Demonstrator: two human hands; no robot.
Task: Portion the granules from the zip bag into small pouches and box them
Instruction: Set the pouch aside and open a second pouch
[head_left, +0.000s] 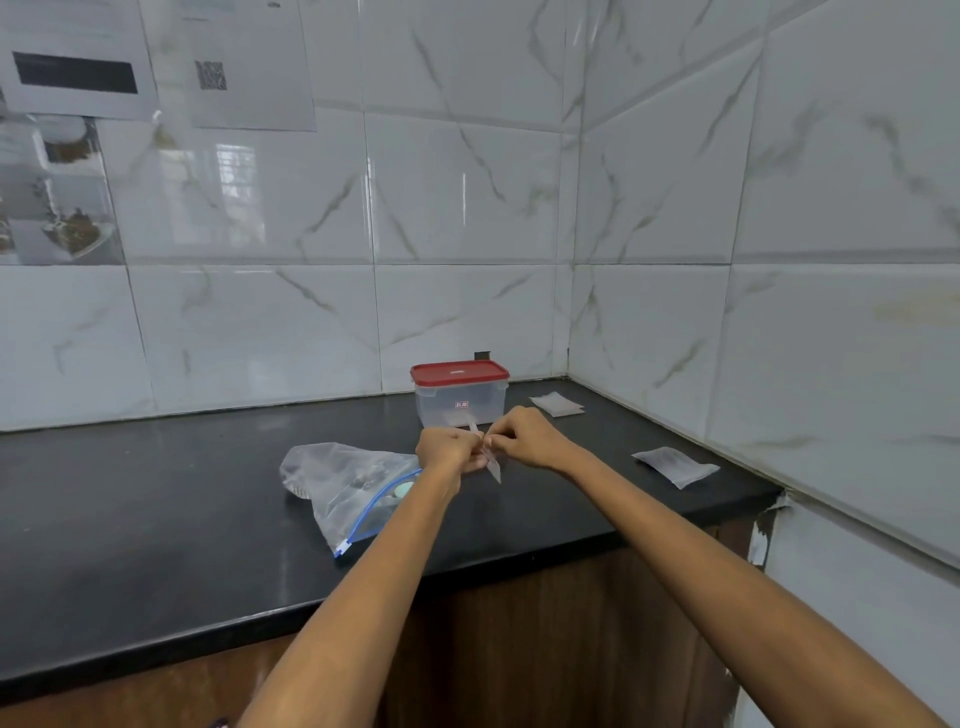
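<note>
In the middle of the frame the person holds a small clear plastic pouch above the black stone bench. The left hand and the right hand meet at its upper edge, and the fingers of both are curled and pinch that edge from two sides. Whether the pouch has granules in it is too small to tell.

It seems the step is to work on the mouth of the pouch, to open or to close it. To do it well, the person should keep the mouth upward and move the pinch along the whole strip, so nothing spills.

The large clear zip bag with a blue seal lies on the bench just left of the left hand. Behind the hands stands the clear plastic box with a red lid, lid still on. Two flat pouches, one near the corner and one at the right edge, wait on the bench.
</note>
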